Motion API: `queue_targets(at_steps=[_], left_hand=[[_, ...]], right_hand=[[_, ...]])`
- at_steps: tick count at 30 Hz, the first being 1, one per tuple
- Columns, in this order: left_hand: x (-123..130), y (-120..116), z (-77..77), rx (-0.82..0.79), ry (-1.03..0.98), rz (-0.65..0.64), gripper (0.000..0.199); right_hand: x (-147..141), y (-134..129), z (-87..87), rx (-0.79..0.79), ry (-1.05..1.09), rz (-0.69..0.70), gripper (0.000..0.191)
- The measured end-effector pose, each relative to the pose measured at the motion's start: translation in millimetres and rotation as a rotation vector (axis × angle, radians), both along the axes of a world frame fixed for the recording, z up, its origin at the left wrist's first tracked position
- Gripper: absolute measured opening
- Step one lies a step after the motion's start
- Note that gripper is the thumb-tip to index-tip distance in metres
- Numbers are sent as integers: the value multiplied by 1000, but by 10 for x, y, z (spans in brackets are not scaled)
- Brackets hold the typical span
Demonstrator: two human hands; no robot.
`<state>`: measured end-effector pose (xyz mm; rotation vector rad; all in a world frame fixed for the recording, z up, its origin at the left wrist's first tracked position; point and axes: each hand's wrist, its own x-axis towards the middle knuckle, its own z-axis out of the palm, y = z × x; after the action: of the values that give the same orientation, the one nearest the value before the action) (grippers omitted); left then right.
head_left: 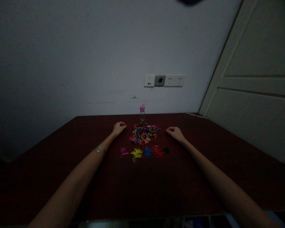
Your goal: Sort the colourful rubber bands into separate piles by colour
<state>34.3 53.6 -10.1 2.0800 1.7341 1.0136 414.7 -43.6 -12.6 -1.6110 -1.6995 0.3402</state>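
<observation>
My left hand (119, 128) rests on the table, fingers curled in, left of a mixed pile of small coloured rubber bands (144, 134). On the pile's other side lies my right hand (176, 133), also with curled fingers. Neither hand touches the bands, and nothing shows in either. Nearer to me is a row of sorted bands: pink bands (123, 152), yellow bands (137, 153), blue bands (148, 151), red bands (157, 151) and a small dark clump (166, 150). Behind the pile stands a clear bottle (142, 116) with a pink cap.
The dark reddish table (142, 186) meets a pale wall (97, 57) at its back edge. Wall sockets (174, 81) and switch plates sit above it. To the right is a panelled door (258, 76). The scene is dim.
</observation>
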Motion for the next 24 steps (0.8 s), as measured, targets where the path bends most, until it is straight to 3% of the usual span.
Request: queue_targets(at_steps=[3,7,14,24], left_hand=[[33,-49,27,3,89,-33,25],[91,-142,41,13,262,40,32],[171,-159,-20,-110,487,34,48],[190,-234,68,-224,558,-1,55]], right_hand=[[5,-7,-1,12,-8,25,25],[17,-1,-7,24,-18,53,27],[63,186,41,67,-12,50,27],[-146,540,107,26,-99,-7,25]])
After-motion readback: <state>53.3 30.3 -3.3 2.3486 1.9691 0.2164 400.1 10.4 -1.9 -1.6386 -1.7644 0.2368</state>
